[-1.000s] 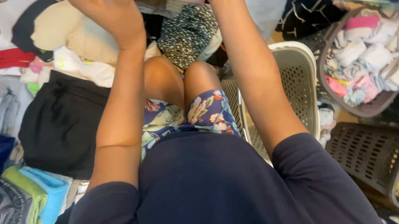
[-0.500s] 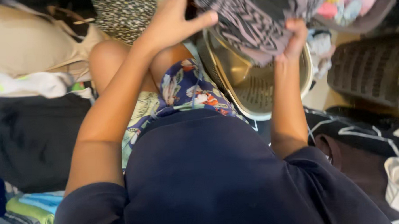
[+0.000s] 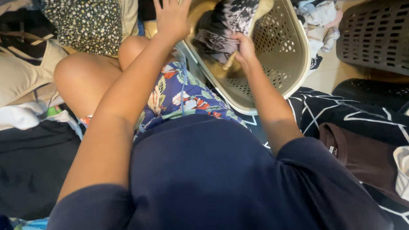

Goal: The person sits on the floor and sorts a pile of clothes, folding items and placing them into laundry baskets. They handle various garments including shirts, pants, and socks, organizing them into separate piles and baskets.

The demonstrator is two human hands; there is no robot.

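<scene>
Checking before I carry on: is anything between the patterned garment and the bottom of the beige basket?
Nothing visible. The right hand holds the patterned garment already inside the beige basket, whose visible floor is bare. The left hand is open with fingers spread, at the basket's rim, holding nothing.

Dark perforated basket (image 3: 383, 31), spotted fabric (image 3: 85, 19), beige garment (image 3: 13, 76), black folded cloth (image 3: 25, 166), brown shirt (image 3: 364, 161)

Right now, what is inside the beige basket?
A black-and-white patterned cloth lies inside the beige basket, gripped by the right hand. The cloth and hand cover much of the basket's floor, so anything beneath cannot be seen.
</scene>
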